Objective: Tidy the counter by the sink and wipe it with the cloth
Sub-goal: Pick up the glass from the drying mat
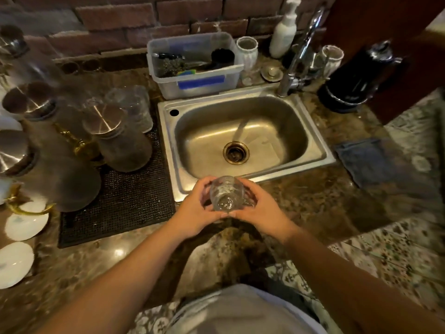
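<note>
I hold a clear glass mug [225,194] over the front rim of the steel sink [310,154], its base turned toward me. My left hand [196,209] cups its left side and my right hand [261,209] cups its right side, where the handle sticks out. A folded blue-grey cloth [368,161] lies flat on the brown stone counter [301,196] to the right of the sink, away from both hands. The sink basin holds nothing but its drain.
A dark drying mat [125,201] left of the sink carries several upturned jars and glasses [120,138]. White plates [24,225] lie at the far left. Behind the sink stand a plastic tub [199,80], a tap [298,56], a pump bottle [284,30] and a black kettle [356,78].
</note>
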